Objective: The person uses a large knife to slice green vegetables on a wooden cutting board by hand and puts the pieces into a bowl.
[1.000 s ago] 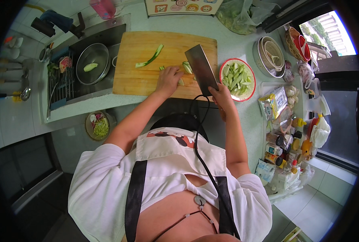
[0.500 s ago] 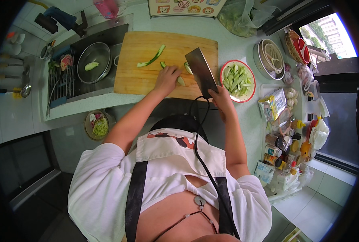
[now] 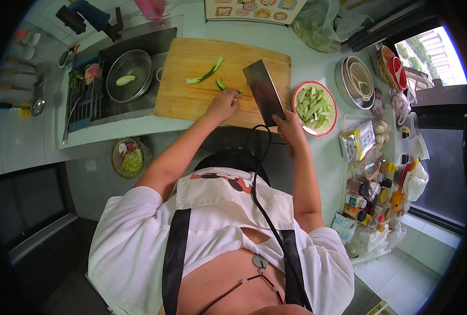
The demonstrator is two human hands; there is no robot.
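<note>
A wooden cutting board (image 3: 178, 100) lies on the counter in front of me. My left hand (image 3: 223, 106) is closed near its front edge, its fingertips on a dark-green-skinned strip (image 3: 221, 84) that looks like cucumber. Its fingers partly hide that strip. Farther back lies a longer green strip (image 3: 206, 72), untouched. My right hand (image 3: 288, 128) grips a cleaver (image 3: 263, 92) by the handle, the broad blade tilted over the board's right part. Right of the board, a red-rimmed white plate (image 3: 328, 127) holds several pale green cut pieces (image 3: 312, 105).
Left of the board is a sink (image 3: 162, 42) with a metal bowl (image 3: 120, 96) holding one pale green piece. A bowl of scraps (image 3: 132, 157) stands below the counter edge. Stacked strainers (image 3: 357, 79) and a tray of bottles and packets (image 3: 357, 199) line the right. A black cord (image 3: 267, 147) hangs before me.
The view has shifted slightly. My left hand has drawn in toward me, its fingers curling. Two pale pieces beside it and the blade no longer show. The cleaver has moved slightly left over the board.
</note>
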